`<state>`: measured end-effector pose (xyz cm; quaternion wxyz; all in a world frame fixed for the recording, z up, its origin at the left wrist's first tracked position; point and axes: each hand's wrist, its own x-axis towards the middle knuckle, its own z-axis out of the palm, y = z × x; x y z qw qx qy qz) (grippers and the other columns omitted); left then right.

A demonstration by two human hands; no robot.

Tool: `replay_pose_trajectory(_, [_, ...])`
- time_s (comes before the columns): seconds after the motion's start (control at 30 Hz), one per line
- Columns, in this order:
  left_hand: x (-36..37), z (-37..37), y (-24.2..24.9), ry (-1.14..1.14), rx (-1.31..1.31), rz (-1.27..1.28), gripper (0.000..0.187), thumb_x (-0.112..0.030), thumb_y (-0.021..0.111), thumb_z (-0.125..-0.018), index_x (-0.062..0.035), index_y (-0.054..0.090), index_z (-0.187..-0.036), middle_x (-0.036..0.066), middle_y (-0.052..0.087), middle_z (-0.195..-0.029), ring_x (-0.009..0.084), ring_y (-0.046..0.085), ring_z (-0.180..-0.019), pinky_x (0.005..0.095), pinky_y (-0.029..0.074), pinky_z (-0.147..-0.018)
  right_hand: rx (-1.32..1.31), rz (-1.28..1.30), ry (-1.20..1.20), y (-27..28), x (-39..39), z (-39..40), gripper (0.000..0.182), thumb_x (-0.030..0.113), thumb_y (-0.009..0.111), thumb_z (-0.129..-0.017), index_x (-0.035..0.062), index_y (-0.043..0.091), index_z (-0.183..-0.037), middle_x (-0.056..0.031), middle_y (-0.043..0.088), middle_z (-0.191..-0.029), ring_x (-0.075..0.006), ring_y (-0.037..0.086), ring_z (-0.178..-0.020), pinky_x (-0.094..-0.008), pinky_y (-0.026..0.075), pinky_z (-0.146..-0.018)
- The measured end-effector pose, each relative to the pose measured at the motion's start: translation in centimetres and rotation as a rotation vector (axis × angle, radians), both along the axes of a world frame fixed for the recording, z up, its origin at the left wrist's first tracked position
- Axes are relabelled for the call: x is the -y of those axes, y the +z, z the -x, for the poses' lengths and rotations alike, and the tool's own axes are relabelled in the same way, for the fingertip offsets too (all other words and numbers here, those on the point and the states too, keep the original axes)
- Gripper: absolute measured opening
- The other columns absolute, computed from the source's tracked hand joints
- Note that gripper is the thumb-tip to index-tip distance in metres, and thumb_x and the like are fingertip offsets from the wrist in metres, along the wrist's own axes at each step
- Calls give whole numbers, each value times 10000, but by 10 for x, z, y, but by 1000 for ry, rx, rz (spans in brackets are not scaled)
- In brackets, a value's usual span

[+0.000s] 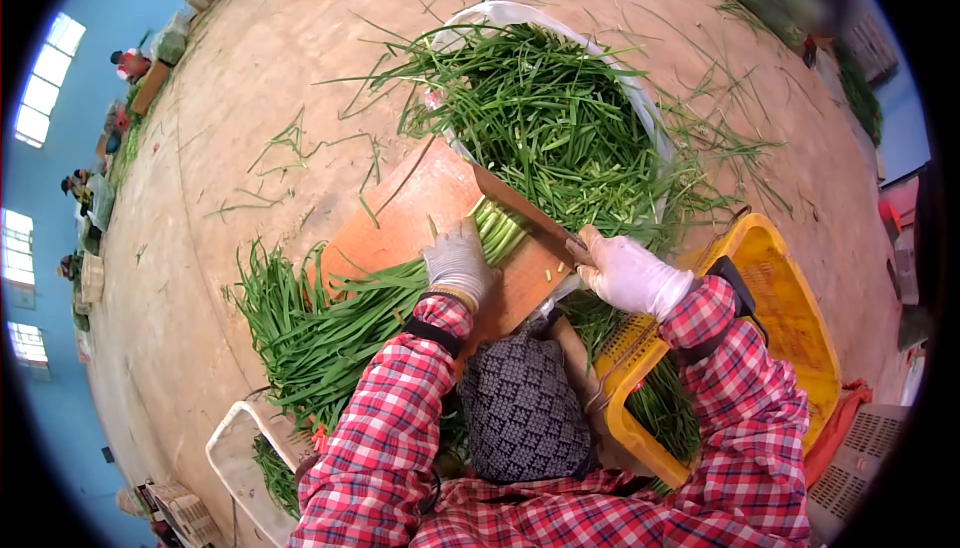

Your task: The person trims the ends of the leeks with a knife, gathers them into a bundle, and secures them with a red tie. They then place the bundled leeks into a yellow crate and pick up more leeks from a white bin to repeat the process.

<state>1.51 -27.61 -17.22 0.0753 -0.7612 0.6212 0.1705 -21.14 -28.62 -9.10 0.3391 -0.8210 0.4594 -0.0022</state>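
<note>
My left hand (pixel 460 266), in a pale glove, is closed over a bunch of green stalks that look like garlic chives (pixel 350 333). The bunch lies across an orange-brown cutting board (pixel 390 213); its leaves hang off the left side and its pale cut ends (pixel 498 228) point right. In my right hand (pixel 632 273), gloved in white, is the handle of a wide-bladed knife (pixel 525 213). The blade stands along the board's right side, close to the cut ends. Small cut bits (pixel 555 273) lie near it.
Beyond the board, a white-lined container (pixel 655 113) is heaped with loose greens. A yellow crate (pixel 815 348) holding greens is at my right, a white crate (pixel 240 468) at my left. Scraps litter the floor (pixel 270 78). Other people (pixel 130 65) are along the far left wall.
</note>
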Motion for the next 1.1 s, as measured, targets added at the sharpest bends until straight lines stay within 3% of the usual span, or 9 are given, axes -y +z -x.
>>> replay_pose_trajectory(0.07, [-1,-3,-3,18,-34,-5,786,-368,776,-640,-78,389,-1260,96,487,-1243,263,505,-1126,462,402,-896,46,40,-22,5,-4,-5,317,190,524,-842,-40,415,-1030,-285,593,-754,-437,584,-757,-500,455,-679])
replay_pose_trajectory(0.33, [-1,-3,-6,20,-49,42,763,-355,762,-662,-64,393,-1263,115,489,-1217,276,487,-1135,534,370,-919,45,165,-80,22,-39,-15,338,143,542,-820,-2,423,-1101,-229,592,-703,-417,585,-682,-480,467,-590])
replay_pose_trajectory(0.53, [-2,-2,-6,6,-31,45,773,-368,747,-670,-39,384,-1268,117,486,-1218,276,484,-1136,518,361,-930,-63,162,-72,2,-42,-12,313,137,531,-821,-24,408,-1059,-209,580,-647,-403,587,-645,-474,468,-573])
replay_pose_trajectory(0.63, [-1,-1,0,11,-13,35,777,-355,770,-653,-54,387,-1260,128,480,-1244,271,486,-1146,448,396,-909,-75,153,-73,6,-38,-16,275,128,516,-823,-25,405,-1022,-216,574,-631,-408,587,-641,-477,471,-576])
replay_pose_trajectory(0.73, [-1,-3,3,-3,-76,9,692,-306,727,-675,-37,422,-1234,129,503,-1205,284,505,-1113,486,381,-913,-110,126,-61,10,-34,-23,244,122,500,-829,-32,402,-991,-229,574,-632,-414,586,-634,-481,476,-584])
replay_pose_trajectory(0.83, [-2,-3,-2,-18,-49,49,609,-276,719,-675,-44,468,-1178,130,528,-1164,276,534,-1072,452,404,-890,-81,70,-60,-3,-22,-27,223,116,479,-835,-49,403,-966,-251,590,-669,-424,594,-665,-483,481,-604])
replay_pose_trajectory(0.93, [1,-2,-6,-9,-26,31,672,-326,767,-652,-50,454,-1179,129,523,-1201,276,531,-1093,442,424,-868,-83,146,-58,-33,-11,-31,234,102,451,-816,-64,427,-978,-259,605,-710,-407,611,-693,-471,492,-647])
replay_pose_trajectory(0.97, [-1,-3,-2,-30,-28,53,571,-283,711,-695,-58,479,-1167,116,539,-1164,267,537,-1081,436,420,-873,-77,157,-63,-32,-11,-33,234,102,451,-816,-64,427,-978,-259,605,-710,-407,611,-693,-471,492,-647])
replay_pose_trajectory(1.1, [-1,-3,-1,-20,-28,95,501,-307,704,-708,-81,508,-1109,115,569,-1118,267,558,-1047,422,426,-850,-102,56,-44,-15,-13,-36,300,126,475,-814,-81,410,-1021,-268,606,-725,-422,608,-696,-477,490,-653])
